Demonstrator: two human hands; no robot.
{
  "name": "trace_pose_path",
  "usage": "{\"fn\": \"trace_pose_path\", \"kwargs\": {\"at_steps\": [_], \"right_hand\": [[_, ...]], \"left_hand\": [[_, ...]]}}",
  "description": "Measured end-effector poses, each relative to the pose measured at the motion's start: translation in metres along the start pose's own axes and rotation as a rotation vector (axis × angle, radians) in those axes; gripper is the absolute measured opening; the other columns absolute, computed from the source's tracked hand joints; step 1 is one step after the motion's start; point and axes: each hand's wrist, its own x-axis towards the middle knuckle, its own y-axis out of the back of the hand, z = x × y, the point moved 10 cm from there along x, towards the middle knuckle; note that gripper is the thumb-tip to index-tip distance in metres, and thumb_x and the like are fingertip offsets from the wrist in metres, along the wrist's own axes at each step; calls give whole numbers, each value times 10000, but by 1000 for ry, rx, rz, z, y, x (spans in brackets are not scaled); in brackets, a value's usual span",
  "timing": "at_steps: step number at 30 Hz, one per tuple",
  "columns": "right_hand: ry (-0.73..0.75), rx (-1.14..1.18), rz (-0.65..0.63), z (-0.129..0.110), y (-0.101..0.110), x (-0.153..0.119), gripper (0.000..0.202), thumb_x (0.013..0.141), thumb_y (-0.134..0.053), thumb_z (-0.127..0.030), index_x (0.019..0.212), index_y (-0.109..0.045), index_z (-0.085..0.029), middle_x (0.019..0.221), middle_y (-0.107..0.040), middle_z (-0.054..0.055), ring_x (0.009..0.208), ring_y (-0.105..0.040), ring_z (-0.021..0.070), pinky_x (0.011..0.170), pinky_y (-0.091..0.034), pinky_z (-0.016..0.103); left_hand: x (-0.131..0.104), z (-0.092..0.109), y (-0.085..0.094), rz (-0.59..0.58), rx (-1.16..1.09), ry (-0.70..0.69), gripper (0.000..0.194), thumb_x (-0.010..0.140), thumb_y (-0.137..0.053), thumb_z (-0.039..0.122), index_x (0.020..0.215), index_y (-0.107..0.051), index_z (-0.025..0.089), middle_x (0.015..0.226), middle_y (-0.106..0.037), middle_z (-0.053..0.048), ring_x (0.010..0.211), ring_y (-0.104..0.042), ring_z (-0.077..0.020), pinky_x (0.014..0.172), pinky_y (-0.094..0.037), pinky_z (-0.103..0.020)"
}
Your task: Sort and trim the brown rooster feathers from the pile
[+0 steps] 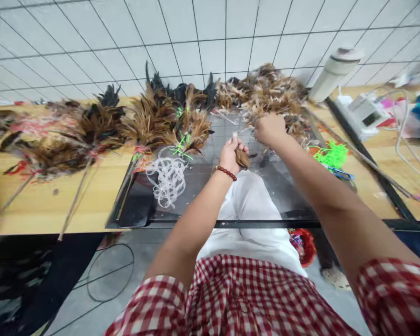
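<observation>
My left hand [230,156], with a beaded bracelet at the wrist, is closed around a small bunch of brown feathers [242,159]. The pale quill ends poke up past the fingertips, and the brown tips hang toward me. Farther out and to the right, my right hand [270,129] is closed at the near edge of a large heap of brown and cream feathers [273,91]. Its fingers are turned away from view, so anything pinched in them is hidden.
Left of my hands lie a tangle of clear plastic strip [170,179] and bundled feathers [149,119]. On the right are bright green ties [332,154], a thin rod [364,161], a white bottle [336,72] and a white charger [367,114]. A dark frame edge [231,224] runs along the front.
</observation>
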Motion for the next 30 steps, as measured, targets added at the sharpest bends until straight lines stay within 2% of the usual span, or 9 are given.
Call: {"fn": "trace_pose_path", "kwargs": {"at_steps": [4,8,11,13,17,19,23,26,30], "right_hand": [[-85,150,72,26,11,3,312,949,-519,-198,1066,-786,-88,1203,-745,256,1140,-694,407,956,-513,491],[-136,391,156,50,12,7,138,904,-606,-178,911,-739,-142,979,-759,161,970,-693,316,910,-520,440],[-99,658,196,47,9,3,71,887,-644,-145,833,-683,-171,800,-694,66,790,-628,211,834,-525,382],[-50,872,128,30,1,-1,113,871,-668,-125,776,-655,-184,687,-631,11,658,-550,148,726,-510,326],[35,1175,-246,-17,-22,-11,126,813,-781,-153,734,-687,-181,645,-644,0,554,-518,112,570,-455,272],[53,1199,-293,-16,-19,-11,123,784,-845,-221,796,-729,-182,686,-683,14,571,-560,128,560,-461,277],[194,810,-22,25,19,-14,201,814,-812,-312,971,-783,-191,812,-750,25,737,-664,178,692,-512,305],[271,277,-83,36,15,-36,231,858,-700,-272,1041,-820,-200,921,-794,50,878,-714,233,771,-493,328],[347,-43,-152,12,0,-67,394,902,-561,-203,1218,-796,-199,1215,-789,126,1045,-736,287,773,-473,345]], "left_hand": [[0,-3,-2,0,54,-10,381,1088,-414,202,710,-463,184,526,-441,69,494,-510,-71,590,-418,-215],[1,-4,-3,3,120,-50,380,1075,-470,209,696,-480,181,523,-442,73,484,-495,-59,595,-410,-195],[0,-6,-4,-8,183,-77,381,1055,-534,239,681,-492,179,525,-439,75,486,-489,-54,590,-406,-186],[-2,-11,-10,-62,254,-70,376,1030,-590,247,670,-510,174,526,-431,74,485,-479,-48,575,-394,-179],[-13,-20,-29,-190,314,-18,361,989,-660,234,660,-527,165,555,-419,72,456,-380,-30,505,-336,-181],[-16,-14,-31,-177,269,-3,354,979,-684,274,683,-518,171,574,-409,74,452,-347,-26,483,-318,-181],[-12,11,-22,-60,119,-46,374,997,-656,413,740,-491,197,545,-305,93,437,-338,-34,484,-332,-168],[-6,13,-15,-17,57,-44,380,1017,-621,412,742,-466,201,534,-304,96,425,-339,-35,480,-335,-165],[-6,-2,-14,-30,81,25,370,1024,-609,388,741,-461,201,528,-324,97,424,-357,-38,474,-337,-165]]}}
